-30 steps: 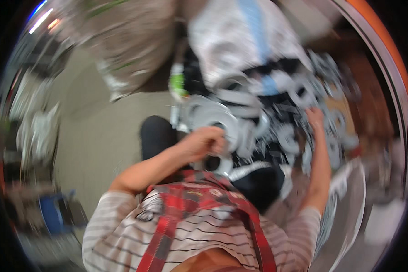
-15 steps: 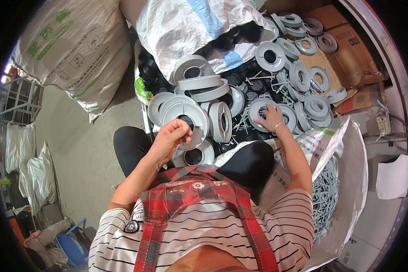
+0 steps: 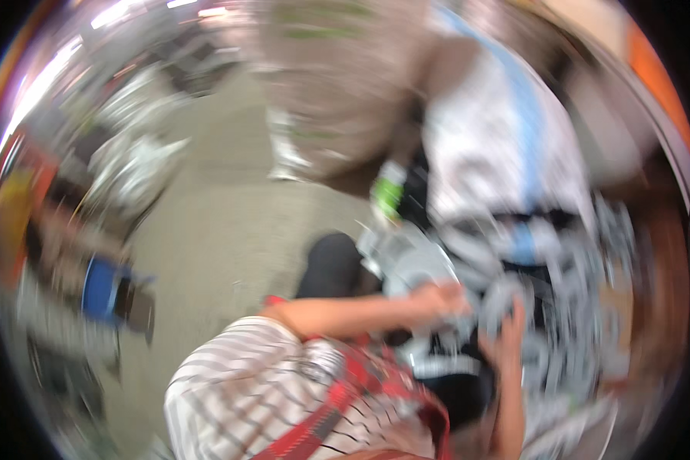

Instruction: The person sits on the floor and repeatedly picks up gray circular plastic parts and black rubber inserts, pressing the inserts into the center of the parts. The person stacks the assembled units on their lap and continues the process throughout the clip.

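Note:
The whole view is smeared by motion. My left hand (image 3: pixel 439 301) looks closed, its fingers curled together beside a pale grey plastic ring (image 3: pixel 418 261) in the pile. What it pinches, if anything, cannot be made out. To its right, my right hand (image 3: pixel 506 341) has thumb and fingers around another grey plastic ring (image 3: pixel 503 295). More grey rings (image 3: pixel 571 330) lie heaped beyond that hand, blurred together.
A white sack with a blue stripe (image 3: pixel 487 130) stands behind the rings. Left of it is a large beige sack (image 3: pixel 337 84). Brown cardboard (image 3: pixel 659 268) borders the right side. A blue chair (image 3: pixel 100 287) stands on the grey floor (image 3: pixel 222 199) at left.
The view has swung to the left, so the pile and sacks sit further right and everything is blurred. My hands are closer together, and the right one seems to have lifted a ring.

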Demonstrator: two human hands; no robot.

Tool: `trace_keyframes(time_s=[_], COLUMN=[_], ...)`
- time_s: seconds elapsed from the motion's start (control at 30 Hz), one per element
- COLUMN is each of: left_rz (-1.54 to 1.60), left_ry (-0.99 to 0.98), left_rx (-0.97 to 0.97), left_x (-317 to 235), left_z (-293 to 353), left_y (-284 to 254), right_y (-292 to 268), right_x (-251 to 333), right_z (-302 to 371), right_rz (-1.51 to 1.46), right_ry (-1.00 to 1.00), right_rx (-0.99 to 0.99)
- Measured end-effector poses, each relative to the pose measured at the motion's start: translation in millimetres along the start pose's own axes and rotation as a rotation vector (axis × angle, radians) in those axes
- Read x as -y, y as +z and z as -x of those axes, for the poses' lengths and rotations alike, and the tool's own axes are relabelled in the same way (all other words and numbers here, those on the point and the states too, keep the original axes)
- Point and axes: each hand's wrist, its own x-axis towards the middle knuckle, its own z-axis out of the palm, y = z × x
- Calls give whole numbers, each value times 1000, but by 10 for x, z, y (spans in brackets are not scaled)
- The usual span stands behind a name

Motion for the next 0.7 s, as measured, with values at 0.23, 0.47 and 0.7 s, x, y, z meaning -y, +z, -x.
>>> trace_keyframes(time_s=[0.23,0.47,0.7], left_rz=[830,1002,855], left_ry=[-358,-249,-104], left_rx=[208,163,64], left_x=[-580,-542,-622], left_z=[-353,-219,-159], left_y=[-42,-260,-279], right_y=[-90,33,24], right_x=[856,888,881], right_z=[-361,-585,-620], right_rz=[-24,-106,-134], right_ry=[-402,-296,-210], right_rx=[176,212,189])
